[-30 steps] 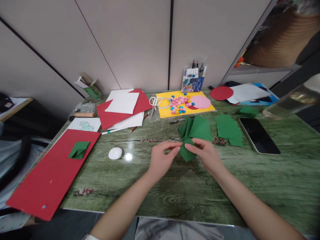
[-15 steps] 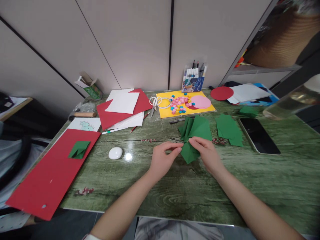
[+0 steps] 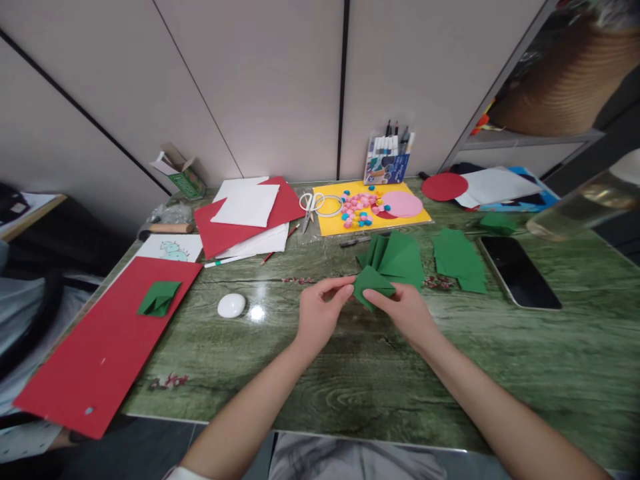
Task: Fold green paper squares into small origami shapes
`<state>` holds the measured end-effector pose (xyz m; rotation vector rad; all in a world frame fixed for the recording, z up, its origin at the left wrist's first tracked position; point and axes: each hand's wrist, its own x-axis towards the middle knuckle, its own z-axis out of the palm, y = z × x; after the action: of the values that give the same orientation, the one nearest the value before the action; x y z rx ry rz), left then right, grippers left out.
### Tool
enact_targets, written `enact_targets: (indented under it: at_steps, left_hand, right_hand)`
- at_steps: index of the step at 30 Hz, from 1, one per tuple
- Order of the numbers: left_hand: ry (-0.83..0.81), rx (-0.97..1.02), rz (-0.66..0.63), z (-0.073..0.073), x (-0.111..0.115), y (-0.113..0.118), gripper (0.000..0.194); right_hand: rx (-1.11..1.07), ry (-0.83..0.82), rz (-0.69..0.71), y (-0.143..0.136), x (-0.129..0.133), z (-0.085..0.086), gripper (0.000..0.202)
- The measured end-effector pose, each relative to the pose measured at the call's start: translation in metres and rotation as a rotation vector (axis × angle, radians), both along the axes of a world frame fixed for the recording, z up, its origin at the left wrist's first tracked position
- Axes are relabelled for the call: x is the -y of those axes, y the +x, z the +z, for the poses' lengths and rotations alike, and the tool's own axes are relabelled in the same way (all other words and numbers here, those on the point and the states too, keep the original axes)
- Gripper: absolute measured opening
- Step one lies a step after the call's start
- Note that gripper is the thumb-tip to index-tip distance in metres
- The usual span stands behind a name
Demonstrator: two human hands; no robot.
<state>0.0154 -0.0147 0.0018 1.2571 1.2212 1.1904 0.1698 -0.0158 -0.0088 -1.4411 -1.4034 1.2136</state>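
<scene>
Head view, handheld green paper (image 3: 373, 280), glossy green table (image 3: 330, 407), pale wall (image 3: 270, 87)

Between my forearms, the green wood-grained tabletop (image 3: 340, 380) lies open to its near edge, so my left hand (image 3: 320, 310) and right hand (image 3: 407, 310) could both draw straight back. Just beyond them, a fanned pile of green paper pieces (image 3: 405, 257) blocks the way forward, with a yellow rectangular sheet (image 3: 327, 225) behind it and pale grey wall panels (image 3: 280, 87) closing off the back. On my right, I have a broad bare stretch nearer me than the flat black-screened phone (image 3: 520, 272). Leftward, the smooth white oval object (image 3: 231, 306) stands in my path, but I could pass on its near side, up to the long red paper sheet (image 3: 100, 353).
</scene>
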Motion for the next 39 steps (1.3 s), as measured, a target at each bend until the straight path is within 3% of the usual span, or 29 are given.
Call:
enact_targets:
  at_steps: [6,12,19,28,39]
  left_hand:
    - [0.001,0.001,0.042,-0.001,-0.0001,0.0005,0.019]
    - [-0.018,-0.012,0.068,-0.0038,-0.0007,-0.0005,0.022]
    - [-0.027,0.006,0.076,-0.0045,-0.001,0.0001,0.022]
    - [-0.002,0.056,0.1,-0.0038,-0.0019,-0.0007,0.02]
    - [0.032,0.058,0.146,-0.0073,-0.0034,-0.0013,0.019]
  right_hand:
    - [0.066,0.039,-0.011,-0.0003,-0.0002,0.0033,0.029]
    - [-0.059,-0.087,0.176,0.0006,-0.0021,0.0041,0.032]
    - [0.011,-0.019,0.12,-0.0014,-0.0024,0.0032,0.028]
    - [-0.175,-0.131,0.145,0.0021,-0.0005,0.0073,0.026]
    - [-0.057,-0.044,0.198,0.0023,-0.0006,0.0052,0.026]
